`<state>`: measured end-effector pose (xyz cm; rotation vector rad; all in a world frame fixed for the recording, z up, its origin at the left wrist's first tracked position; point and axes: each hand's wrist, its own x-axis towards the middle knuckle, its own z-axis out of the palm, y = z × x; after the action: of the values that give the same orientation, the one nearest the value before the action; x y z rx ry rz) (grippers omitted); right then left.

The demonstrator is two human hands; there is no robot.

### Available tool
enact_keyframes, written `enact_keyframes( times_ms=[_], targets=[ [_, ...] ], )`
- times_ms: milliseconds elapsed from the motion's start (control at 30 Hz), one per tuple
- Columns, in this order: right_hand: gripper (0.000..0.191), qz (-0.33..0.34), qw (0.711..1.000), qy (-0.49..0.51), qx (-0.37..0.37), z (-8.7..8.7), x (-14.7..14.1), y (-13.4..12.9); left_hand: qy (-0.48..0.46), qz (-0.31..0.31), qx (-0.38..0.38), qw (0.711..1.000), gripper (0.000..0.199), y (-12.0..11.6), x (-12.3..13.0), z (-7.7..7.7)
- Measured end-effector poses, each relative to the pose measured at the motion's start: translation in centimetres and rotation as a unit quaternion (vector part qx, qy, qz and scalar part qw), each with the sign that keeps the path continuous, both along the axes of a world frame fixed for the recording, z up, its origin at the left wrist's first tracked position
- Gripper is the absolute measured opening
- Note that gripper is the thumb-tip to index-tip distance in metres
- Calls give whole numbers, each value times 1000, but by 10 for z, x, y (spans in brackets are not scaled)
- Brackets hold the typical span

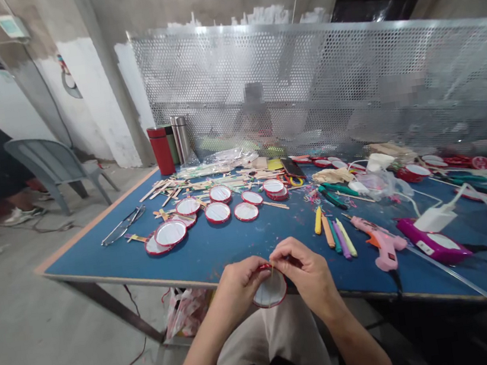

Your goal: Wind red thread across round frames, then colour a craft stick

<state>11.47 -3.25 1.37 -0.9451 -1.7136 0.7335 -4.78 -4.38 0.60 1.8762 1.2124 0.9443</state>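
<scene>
- Head view: the fingers (276, 260) of both hands are closed in a tight pinch at the top of a red-rimmed disc (270, 291); the exact grip point is too small to make out.
- The left hand (239, 288) and right hand (304, 273) hold the disc just above the person's lap, beyond the table's near edge.
- The step in hand looks like close work on the rim, and the next move calls for a steady pinch.
- The disc looks round and white, with a thin red border, and it tilts slightly.
- Similar discs (188, 206) lie on the blue table (146, 261), near wooden sticks (207, 181).
- To the right lie a pink glue gun (379, 239) and coloured glue sticks (336, 239).
</scene>
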Motion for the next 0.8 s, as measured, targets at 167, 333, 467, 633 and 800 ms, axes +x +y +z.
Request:
enact_keyframes(
  times_ms=[167, 333, 467, 633, 800],
  targets=[
    [10, 7, 999, 2, -32, 1, 2, -1, -8, 2, 8, 1000, 17, 0, 0, -2],
    [10, 15, 998, -10, -63, 3, 4, 0, -14, -10, 13, 1000, 19, 0, 0, -4],
    [11, 15, 996, -21, -82, 3, 5, 1, -11, -17, 13, 1000, 20, -1, 0, -2],
    [11, 5, 998, -29, -50, 2, 7, 0, -5, -7, 16, 1000, 20, -2, 0, 0],
    [11, 9, 999, -33, -39, 3, 8, -1, 0, -1, 22, 1000, 20, -1, 1, -1]
  ],
)
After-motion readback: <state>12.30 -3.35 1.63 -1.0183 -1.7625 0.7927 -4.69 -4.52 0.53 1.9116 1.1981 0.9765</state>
